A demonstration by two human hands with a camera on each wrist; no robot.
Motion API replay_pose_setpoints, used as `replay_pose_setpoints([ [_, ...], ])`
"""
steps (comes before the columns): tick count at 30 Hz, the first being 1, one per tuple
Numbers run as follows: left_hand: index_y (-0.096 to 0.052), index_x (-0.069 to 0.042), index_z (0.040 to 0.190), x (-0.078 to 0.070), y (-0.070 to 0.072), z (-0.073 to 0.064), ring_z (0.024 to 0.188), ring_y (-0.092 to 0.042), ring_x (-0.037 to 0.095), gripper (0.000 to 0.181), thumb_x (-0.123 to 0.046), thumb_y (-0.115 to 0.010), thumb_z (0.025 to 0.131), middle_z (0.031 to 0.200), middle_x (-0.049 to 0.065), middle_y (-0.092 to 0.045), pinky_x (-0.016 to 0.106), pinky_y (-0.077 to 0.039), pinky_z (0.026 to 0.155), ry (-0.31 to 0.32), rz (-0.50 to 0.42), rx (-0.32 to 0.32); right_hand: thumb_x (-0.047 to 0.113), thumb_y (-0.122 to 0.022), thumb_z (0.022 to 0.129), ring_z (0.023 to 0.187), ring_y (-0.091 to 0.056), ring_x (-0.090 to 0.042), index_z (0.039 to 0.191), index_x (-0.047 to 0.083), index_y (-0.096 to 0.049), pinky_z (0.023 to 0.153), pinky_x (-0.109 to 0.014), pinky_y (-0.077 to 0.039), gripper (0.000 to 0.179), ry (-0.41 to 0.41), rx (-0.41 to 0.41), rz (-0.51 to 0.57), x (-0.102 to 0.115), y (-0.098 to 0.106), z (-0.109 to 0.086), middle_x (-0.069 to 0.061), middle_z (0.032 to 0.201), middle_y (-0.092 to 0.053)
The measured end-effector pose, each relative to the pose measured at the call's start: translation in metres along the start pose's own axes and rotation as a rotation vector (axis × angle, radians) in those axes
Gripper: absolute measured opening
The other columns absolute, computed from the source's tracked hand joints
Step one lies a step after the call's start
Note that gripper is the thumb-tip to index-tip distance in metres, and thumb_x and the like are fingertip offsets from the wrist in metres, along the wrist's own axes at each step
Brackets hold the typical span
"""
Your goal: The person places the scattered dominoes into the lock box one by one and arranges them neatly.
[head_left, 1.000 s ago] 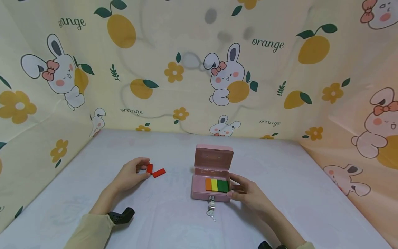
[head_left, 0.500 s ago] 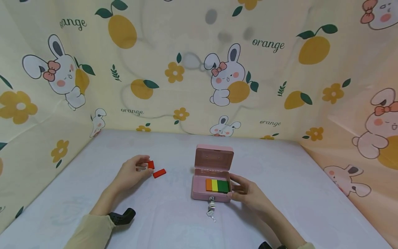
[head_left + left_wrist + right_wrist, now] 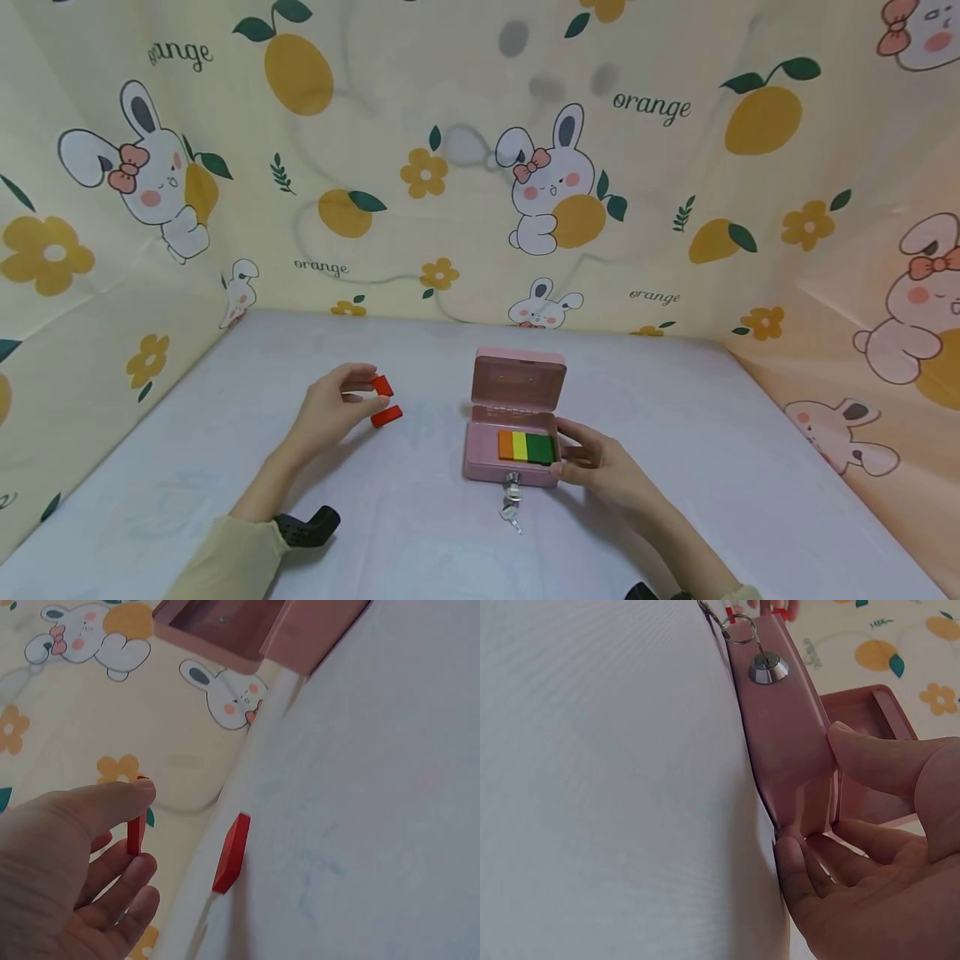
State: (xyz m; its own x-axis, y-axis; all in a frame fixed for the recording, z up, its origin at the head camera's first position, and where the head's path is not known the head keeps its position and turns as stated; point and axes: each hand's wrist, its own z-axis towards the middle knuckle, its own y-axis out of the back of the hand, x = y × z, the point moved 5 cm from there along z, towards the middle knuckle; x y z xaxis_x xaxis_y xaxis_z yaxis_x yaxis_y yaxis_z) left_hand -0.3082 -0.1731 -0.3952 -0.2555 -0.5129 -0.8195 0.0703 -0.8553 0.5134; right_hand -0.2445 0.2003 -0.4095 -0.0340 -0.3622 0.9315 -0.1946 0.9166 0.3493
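My left hand [image 3: 330,410] pinches a small red block [image 3: 382,386] between thumb and fingers, lifted off the table in the left wrist view. A second red block [image 3: 387,416] lies on the table just beside that hand. To the right stands a pink metal cash box [image 3: 477,457] with its lid [image 3: 517,379] raised. Inside, an orange block [image 3: 506,445], a yellow block [image 3: 520,447] and green blocks [image 3: 540,448] lie side by side. My right hand [image 3: 603,468] grips the box's right side, its thumb on the upper edge in the right wrist view.
Keys [image 3: 510,514] on a ring hang from the lock [image 3: 768,667] at the box's front. A white cloth [image 3: 420,533] covers the table. Printed cloth walls [image 3: 450,83] with rabbits and oranges stand behind and at both sides.
My left hand has raised the pinched red block and moved it slightly right and away from me. The right hand stays on the cash box.
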Motion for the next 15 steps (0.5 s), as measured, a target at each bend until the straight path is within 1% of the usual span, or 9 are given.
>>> replay_pose_setpoints([
  [3, -0.055, -0.012, 0.126, -0.006, -0.003, -0.001, 0.108, -0.058, 0.022, 0.053, -0.030, -0.077, 0.082, 0.118, 0.003, -0.061, 0.038, -0.051, 0.088, -0.004, -0.022, -0.007, 0.017, -0.074, 0.084, 0.124, -0.049, -0.032, 0.144, 0.019, -0.043, 0.098, -0.053, -0.041, 0.067, -0.003, -0.002, -0.007, 0.000, 0.000, 0.000, -0.008, 0.146, -0.042],
  [10, -0.058, -0.013, 0.120, -0.018, -0.010, -0.003, 0.103, -0.059, 0.020, 0.048, -0.028, -0.079, 0.080, 0.113, 0.001, -0.063, 0.035, -0.052, 0.086, -0.056, -0.049, -0.013, 0.018, -0.074, 0.084, 0.125, -0.048, -0.034, 0.145, 0.019, -0.042, 0.097, -0.052, -0.042, 0.068, -0.009, 0.003, 0.000, 0.000, 0.000, 0.000, -0.009, 0.147, -0.041],
  [15, -0.060, -0.012, 0.118, -0.025, -0.017, -0.005, 0.103, -0.059, 0.020, 0.047, -0.027, -0.080, 0.078, 0.111, -0.001, -0.063, 0.036, -0.052, 0.085, -0.083, -0.057, -0.001, 0.018, -0.074, 0.084, 0.125, -0.048, -0.033, 0.144, 0.020, -0.043, 0.098, -0.052, -0.042, 0.067, -0.012, 0.008, 0.006, 0.000, 0.000, 0.000, -0.009, 0.147, -0.041],
])
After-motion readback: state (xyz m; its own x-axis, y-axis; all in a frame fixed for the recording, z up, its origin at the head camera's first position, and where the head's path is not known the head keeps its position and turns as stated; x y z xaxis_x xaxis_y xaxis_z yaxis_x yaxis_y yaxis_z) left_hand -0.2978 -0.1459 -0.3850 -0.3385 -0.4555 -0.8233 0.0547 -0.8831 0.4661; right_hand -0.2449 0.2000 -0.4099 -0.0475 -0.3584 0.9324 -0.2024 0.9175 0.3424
